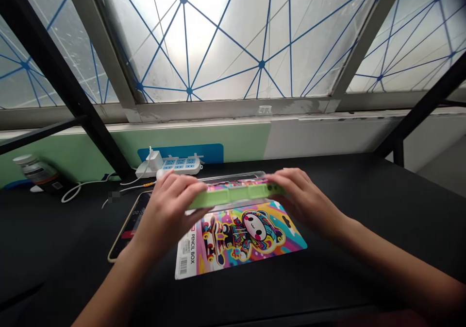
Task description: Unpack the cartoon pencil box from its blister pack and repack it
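Observation:
Both hands grip a light green pencil box (236, 195) by its ends, edge towards me, above the desk. My left hand (174, 205) closes round its left end, the thumb below. At the right end, the fingers of my right hand (296, 191) are wrapped over it. A clear plastic shell (233, 176) shows behind and under the box; whether a hand touches it I cannot tell. Below lies a colourful printed card (242, 237) marked PENCIL BOX, with a cartoon figure and a barcode. The box's top face is mostly hidden.
A phone (125, 239) lies left of the card, partly behind my left forearm. Further back are a white power strip (182, 164) with cables, and a bottle (40, 174). Black metal bars (69, 74) slant up at both sides of the black desk (382, 210), before a window.

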`<state>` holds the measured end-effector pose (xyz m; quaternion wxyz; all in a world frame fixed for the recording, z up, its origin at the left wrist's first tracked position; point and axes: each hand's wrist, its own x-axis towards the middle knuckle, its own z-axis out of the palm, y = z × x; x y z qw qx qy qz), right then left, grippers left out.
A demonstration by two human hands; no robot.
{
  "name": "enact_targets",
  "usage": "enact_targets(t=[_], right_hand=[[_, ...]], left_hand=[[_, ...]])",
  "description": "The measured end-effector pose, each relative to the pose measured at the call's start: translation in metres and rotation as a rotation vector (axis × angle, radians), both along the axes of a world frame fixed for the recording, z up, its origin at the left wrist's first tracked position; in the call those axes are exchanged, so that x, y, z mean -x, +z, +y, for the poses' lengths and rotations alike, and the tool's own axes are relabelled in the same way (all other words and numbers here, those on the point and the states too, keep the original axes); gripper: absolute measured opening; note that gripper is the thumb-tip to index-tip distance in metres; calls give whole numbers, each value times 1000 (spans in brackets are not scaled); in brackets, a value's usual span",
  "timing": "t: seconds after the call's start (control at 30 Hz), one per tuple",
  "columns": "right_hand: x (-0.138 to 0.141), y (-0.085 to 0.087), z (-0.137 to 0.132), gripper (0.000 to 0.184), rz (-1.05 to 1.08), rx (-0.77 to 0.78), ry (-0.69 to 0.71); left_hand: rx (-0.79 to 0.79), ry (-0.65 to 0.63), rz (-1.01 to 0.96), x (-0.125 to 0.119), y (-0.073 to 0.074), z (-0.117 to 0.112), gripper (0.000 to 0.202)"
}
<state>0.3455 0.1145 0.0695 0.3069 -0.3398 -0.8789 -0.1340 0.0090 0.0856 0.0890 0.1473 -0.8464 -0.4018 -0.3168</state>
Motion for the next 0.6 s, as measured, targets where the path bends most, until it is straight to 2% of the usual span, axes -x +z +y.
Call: enact_targets(t=[0.07, 0.13, 0.23, 0.3, 0.43, 0.6], right_hand=[[-14, -8, -24, 47, -53, -87, 43], [-25, -24, -42, 49, -108, -110, 96], [-33, -47, -57, 38, -111, -134, 178], [-33, -57, -59, 31, -61, -92, 198], [-32, -62, -58, 26, 11, 187, 183], [-38, -63, -56, 62, 50, 548, 96]], left_hand=[[-24, -40, 1, -2, -10, -27, 26], [12, -37, 6, -4, -29, -48, 33], [63, 8, -49, -5, -62, -65, 31], [195, 54, -82, -4, -78, -69, 39], [473, 96, -144, 0, -90, -72, 65], [542, 143, -169, 5, -95, -71, 72]])
